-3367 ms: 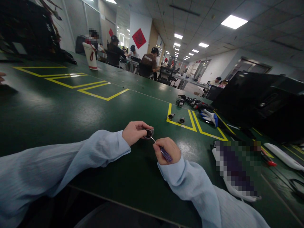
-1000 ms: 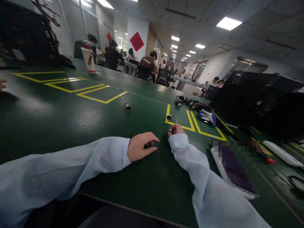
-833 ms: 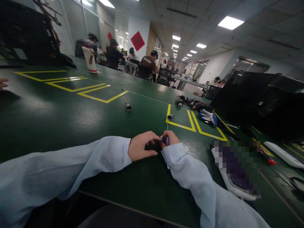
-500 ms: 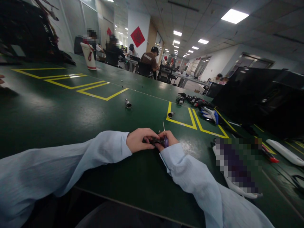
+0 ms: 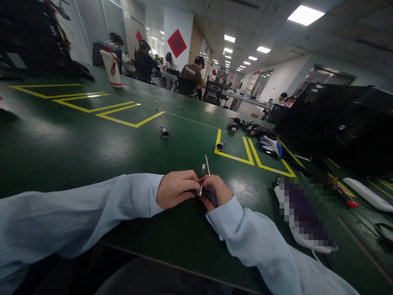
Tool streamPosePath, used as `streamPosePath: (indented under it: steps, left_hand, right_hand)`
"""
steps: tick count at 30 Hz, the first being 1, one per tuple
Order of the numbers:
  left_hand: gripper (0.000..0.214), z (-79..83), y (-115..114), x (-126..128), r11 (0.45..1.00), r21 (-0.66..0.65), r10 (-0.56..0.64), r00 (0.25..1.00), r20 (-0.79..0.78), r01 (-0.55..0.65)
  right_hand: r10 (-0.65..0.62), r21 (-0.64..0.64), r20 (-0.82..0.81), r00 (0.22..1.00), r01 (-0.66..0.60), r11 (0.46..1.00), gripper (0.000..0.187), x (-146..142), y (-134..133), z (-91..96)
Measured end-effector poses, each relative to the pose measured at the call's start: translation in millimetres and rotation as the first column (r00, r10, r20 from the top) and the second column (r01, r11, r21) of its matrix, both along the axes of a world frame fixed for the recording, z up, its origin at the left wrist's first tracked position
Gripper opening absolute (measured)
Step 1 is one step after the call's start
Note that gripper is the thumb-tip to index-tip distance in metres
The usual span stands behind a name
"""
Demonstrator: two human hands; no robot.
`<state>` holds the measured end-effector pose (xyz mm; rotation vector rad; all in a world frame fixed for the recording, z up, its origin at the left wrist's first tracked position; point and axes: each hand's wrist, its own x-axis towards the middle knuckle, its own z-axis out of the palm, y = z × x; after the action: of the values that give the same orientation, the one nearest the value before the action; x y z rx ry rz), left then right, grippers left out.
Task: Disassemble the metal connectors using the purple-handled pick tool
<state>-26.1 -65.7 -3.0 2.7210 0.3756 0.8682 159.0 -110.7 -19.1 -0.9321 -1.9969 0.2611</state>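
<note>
My left hand (image 5: 178, 189) is closed, its fingertips pinching a small metal part (image 5: 201, 191) in front of me. From between the hands a short shiny metal stem (image 5: 203, 168) points upward; whether it belongs to that part I cannot tell. My right hand (image 5: 221, 191) is wrapped round a screwdriver with a purplish handle (image 5: 213, 196), its thin shaft (image 5: 208, 165) slanting up and away. The right fingertips meet the left ones at the metal part. Fingers hide most of it.
Two cup-shaped metal pieces (image 5: 165, 132) (image 5: 220, 146) lie on the green table (image 5: 129, 151) beyond my hands. Yellow tape outlines mark the surface. A paper cup (image 5: 112, 69) stands back left. Gloves (image 5: 270, 146), cables and a white-edged, pixelated object (image 5: 302, 217) lie to the right.
My hands have shifted slightly toward me, and the left fingers have closed in on the metal part. More of the metal stem and the screwdriver's shaft shows above the fingers.
</note>
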Motion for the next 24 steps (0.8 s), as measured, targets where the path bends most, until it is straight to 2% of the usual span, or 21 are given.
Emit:
streamPosePath:
  steps: [5,9,12,14,16,18,20,21,24]
  left_hand:
    - [0.024,-3.1,-2,-1,0.982,0.189,0.029,0.997,-0.077,-0.014]
    - [0.029,-2.6,-3,0,0.974,0.228,0.005,0.999,-0.049,0.007]
    - [0.023,2.3,-3,1,0.994,0.073,0.075,0.996,0.047,-0.079]
    - [0.014,6.3,0,3,0.979,-0.155,0.158,0.976,0.152,-0.134]
    - [0.014,9.0,5,5,0.891,-0.439,0.250,0.933,0.259,-0.117]
    - [0.020,9.4,12,7,0.745,-0.666,0.334,0.884,0.327,-0.035]
    - [0.025,7.8,17,8,0.630,-0.775,0.378,0.854,0.359,0.047]
    - [0.026,6.8,19,9,0.597,-0.800,0.394,0.846,0.358,0.061]
    - [0.031,4.8,22,9,0.541,-0.839,0.443,0.832,0.333,0.048]
  right_hand:
    - [0.002,0.022,0.037,0.999,-0.002,1.000,0.026,3,-3,3.3]
    - [-0.025,0.073,-0.022,0.999,0.027,0.997,0.020,6,-7,9.9]
    - [-0.117,0.010,-0.197,0.973,0.121,0.993,0.012,8,-14,21.1]
    - [-0.214,-0.112,-0.352,0.911,0.186,0.976,0.010,8,-20,29.8]
    - [-0.268,-0.262,-0.492,0.828,0.153,0.953,0.020,8,-23,36.6]
    - [-0.318,-0.403,-0.561,0.764,0.083,0.911,0.033,7,-24,39.9]
    - [-0.370,-0.506,-0.554,0.745,0.051,0.861,0.039,6,-22,39.5]
    - [-0.388,-0.539,-0.537,0.749,0.050,0.841,0.040,6,-20,38.4]
    - [-0.415,-0.583,-0.467,0.781,0.081,0.808,0.043,3,-17,33.9]
